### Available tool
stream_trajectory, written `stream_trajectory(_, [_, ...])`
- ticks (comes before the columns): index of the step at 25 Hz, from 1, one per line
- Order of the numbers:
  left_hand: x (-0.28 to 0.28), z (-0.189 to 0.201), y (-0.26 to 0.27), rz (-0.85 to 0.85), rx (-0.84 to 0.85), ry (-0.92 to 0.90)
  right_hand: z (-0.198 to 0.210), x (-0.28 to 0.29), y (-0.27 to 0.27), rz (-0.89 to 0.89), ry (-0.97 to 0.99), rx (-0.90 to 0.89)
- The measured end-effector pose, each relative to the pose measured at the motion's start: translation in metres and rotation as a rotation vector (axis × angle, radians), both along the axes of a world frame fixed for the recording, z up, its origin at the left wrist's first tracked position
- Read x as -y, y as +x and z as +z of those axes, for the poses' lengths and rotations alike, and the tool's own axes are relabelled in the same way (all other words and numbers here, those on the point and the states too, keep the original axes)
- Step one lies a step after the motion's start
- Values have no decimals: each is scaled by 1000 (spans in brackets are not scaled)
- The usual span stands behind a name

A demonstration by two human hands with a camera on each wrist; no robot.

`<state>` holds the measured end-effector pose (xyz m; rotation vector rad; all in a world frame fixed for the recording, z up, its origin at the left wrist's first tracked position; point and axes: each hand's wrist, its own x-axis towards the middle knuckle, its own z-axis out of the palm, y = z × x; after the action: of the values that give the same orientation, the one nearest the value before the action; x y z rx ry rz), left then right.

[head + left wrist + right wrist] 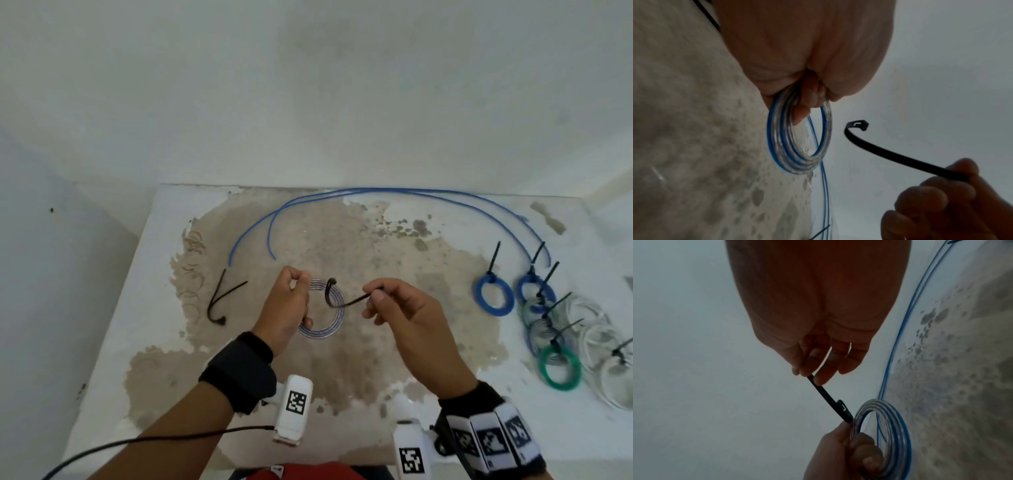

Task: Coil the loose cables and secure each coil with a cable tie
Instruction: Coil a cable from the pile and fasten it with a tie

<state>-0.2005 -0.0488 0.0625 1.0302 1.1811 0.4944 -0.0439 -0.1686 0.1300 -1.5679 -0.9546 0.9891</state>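
My left hand [295, 301] grips a small coil of clear cable with blue stripes [325, 330], held upright above the table; the coil [797, 146] hangs from my curled fingers [803, 112]. My right hand [383, 301] pinches the tail of a black cable tie [346, 301], whose curved head end sits at the coil's top right. In the left wrist view the black cable tie [890, 155] hooks toward the coil without touching it. In the right wrist view the tie [828, 397] runs from my fingertips [818, 376] down to the coil [894, 434].
A long loose blue cable [376, 192] arcs along the table's far edge. Two spare black ties [219, 301] lie at the left. Several tied coils, blue [493, 298], green [558, 370] and clear [596, 342], are stacked at the right. The worn white table [137, 308] stands against white walls.
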Motion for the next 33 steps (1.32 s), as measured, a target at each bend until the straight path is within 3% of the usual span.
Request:
stream_trajectory(4, [27,13,64,25,15,13,-7,26,48,74,-13,53])
stream_trajectory(11, [74,25,139,52,-47,51,-19,47,107,-21,21,62])
stream_trajectory(27, [84,30,190,71,35,-74,-8,51,149,-32,167,87])
stream_trajectory(33, [85,43,198,70,111,-71,-1,41,145,-88,97,-97])
